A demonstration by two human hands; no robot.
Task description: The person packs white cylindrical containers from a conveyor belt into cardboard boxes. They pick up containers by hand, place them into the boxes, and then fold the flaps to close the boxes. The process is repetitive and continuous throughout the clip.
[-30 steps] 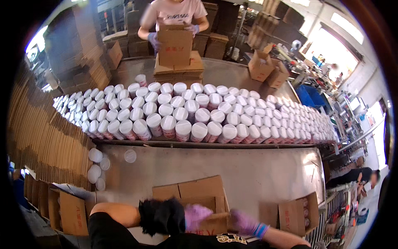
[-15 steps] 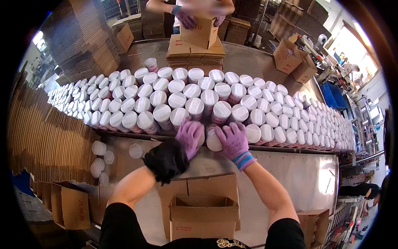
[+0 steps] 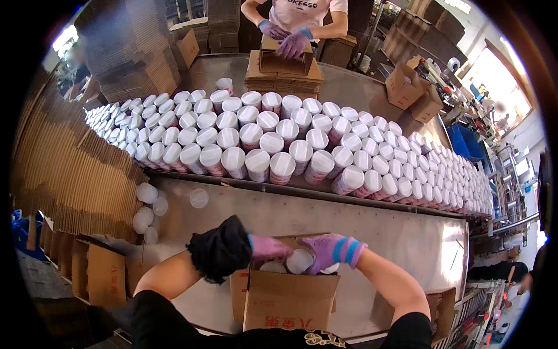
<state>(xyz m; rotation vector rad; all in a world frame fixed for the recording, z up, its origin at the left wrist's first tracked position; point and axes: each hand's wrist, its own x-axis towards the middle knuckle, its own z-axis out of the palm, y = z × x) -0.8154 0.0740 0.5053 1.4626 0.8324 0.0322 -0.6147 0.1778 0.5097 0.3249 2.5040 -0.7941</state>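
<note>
Working over open brown cardboard carton [image 3: 290, 298], we are seeing it at six o'clock. Black-cuffed, purple-gloved left hand [image 3: 270, 248] is blurring above carton's mouth; finger opening and hold, we cannot tell. Blue-banded, purple-gloved right hand [image 3: 330, 250] is curving fingers, part open, against white-lidded cylindrical container [image 3: 300, 262] at carton's mouth; grip, we cannot tell. White-lidded, pink-patterned cylinders [image 3: 282, 166] are standing rowed toward twelve.

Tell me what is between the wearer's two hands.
In the head view, a white-lidded can sits between the left hand and the right hand, at the box's mouth.
</note>
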